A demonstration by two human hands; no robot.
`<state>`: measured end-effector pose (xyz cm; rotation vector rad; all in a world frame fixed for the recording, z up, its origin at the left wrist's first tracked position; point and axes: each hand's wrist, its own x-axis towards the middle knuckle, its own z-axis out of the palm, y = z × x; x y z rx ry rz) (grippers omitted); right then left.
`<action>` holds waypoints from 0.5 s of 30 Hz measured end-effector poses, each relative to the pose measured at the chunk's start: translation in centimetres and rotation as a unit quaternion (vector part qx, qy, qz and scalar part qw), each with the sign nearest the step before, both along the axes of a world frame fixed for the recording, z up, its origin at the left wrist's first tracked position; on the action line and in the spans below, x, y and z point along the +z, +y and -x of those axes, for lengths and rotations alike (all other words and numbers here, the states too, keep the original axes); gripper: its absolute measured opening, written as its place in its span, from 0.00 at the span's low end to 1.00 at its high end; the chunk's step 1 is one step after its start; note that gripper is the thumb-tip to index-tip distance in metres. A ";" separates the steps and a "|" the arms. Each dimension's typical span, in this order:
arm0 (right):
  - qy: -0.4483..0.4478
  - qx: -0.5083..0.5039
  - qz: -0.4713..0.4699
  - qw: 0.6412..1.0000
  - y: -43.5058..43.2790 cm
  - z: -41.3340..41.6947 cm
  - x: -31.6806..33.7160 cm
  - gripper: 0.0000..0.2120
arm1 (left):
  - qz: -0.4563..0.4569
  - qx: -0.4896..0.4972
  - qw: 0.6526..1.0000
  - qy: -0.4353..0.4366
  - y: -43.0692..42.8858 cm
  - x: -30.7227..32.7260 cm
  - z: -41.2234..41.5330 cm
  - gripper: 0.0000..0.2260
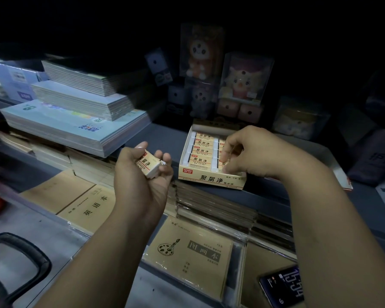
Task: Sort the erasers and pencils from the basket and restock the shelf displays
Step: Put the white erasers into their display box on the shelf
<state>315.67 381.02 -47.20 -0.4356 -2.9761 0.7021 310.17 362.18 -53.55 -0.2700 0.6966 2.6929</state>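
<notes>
Restocking is proceeding: left hand (142, 176) is clasping spare erasers (148, 164) in its grip, within reach, while right hand (250, 152) is seemingly pinching another eraser (223, 163) into the display box (211, 177).

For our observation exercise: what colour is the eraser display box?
Cream box, black lettering; head view.

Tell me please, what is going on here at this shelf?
A person is restocking erasers. The left hand holds a wrapped eraser, perhaps two stacked, in its palm. The right hand reaches into the open display box on the shelf and pinches a second eraser in the right column. The left column is already full. Notebooks lie below.
</notes>
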 end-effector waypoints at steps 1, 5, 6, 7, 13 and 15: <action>0.003 0.003 -0.003 1.000 -0.1 0.1 -0.1 0.07 | 0.000 0.004 1.000 0.000 0.0 0.0 0.0 0.11; 0.035 0.010 -0.021 0.999 -1.0 0.9 -0.7 0.10 | -0.019 0.009 1.000 0.000 0.2 0.3 0.1 0.12; 0.043 0.009 -0.030 0.999 -1.3 1.1 -1.0 0.11 | -0.023 0.008 1.000 -0.001 0.2 0.3 0.1 0.13; 0.048 0.009 -0.035 0.998 -1.4 1.3 -1.2 0.11 | -0.024 0.007 1.000 -0.002 0.2 0.4 0.1 0.14; 0.051 0.004 -0.025 0.998 -1.3 1.7 -1.6 0.11 | -0.011 -0.003 1.000 0.008 -0.2 0.1 0.3 0.14; 0.044 0.010 -0.017 0.999 -1.2 1.6 -1.4 0.11 | -0.005 -0.008 1.000 0.010 -0.3 0.0 0.2 0.15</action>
